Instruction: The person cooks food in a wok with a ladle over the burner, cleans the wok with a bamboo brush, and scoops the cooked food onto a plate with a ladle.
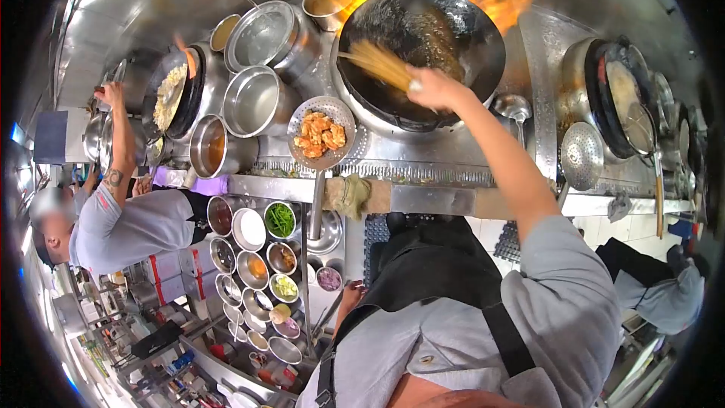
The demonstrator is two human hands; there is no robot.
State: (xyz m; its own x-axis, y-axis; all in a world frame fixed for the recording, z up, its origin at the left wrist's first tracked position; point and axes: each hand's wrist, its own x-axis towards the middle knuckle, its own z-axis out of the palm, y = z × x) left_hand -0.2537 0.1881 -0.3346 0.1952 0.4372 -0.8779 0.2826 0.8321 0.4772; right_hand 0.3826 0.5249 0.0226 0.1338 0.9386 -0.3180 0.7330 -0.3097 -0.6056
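My right hand (436, 91) is closed around a bamboo wok brush (380, 65), whose bristles reach over the left side of a large black wok (472, 45). Dark, wet-looking liquid runs down inside this wok, and flames rise behind its rim. My left hand (352, 298) hangs low by my apron, near the rack of ingredient bowls; its fingers are mostly hidden. Left of the wok, a perforated skimmer (300, 119) holds browned fried pieces (320, 134), its handle pointing toward me. On the wok's right lies a metal ladle (513, 107).
Steel pots (253, 102) stand left of the wok. A folded cloth (348, 196) lies on the front edge. Ingredient bowls, one with chopped greens (280, 220), fill the lower left. A co-worker (136, 227) works at another wok on the left. A perforated ladle (581, 156) rests right.
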